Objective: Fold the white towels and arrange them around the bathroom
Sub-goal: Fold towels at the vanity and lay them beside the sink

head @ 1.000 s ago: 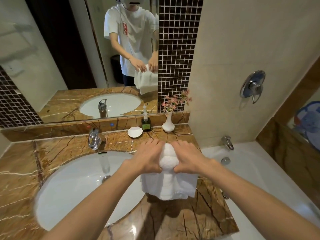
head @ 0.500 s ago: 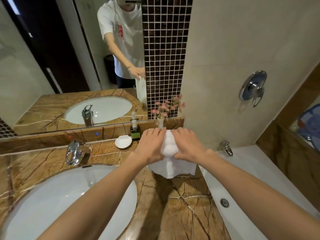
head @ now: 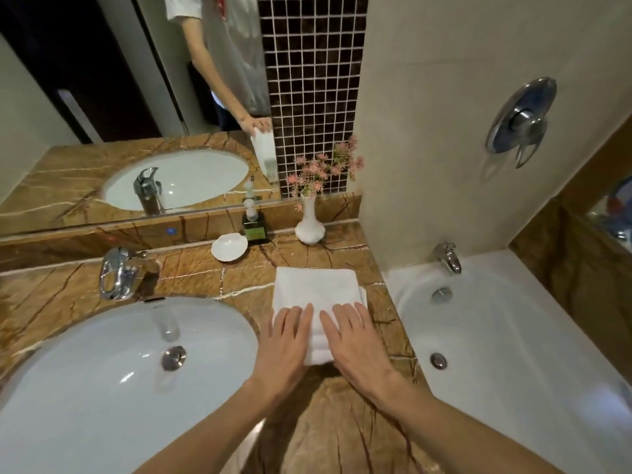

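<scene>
White sink (head: pixel 85 381), chrome faucet (head: pixel 118 273), soap dish (head: pixel 229 247), flower vase (head: pixel 309 225), bathtub (head: pixel 513 336)

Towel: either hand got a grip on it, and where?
No grip. The left hand and right hand lie flat, fingers straight, on the near end of the folded towel, which lies on the counter.
</scene>
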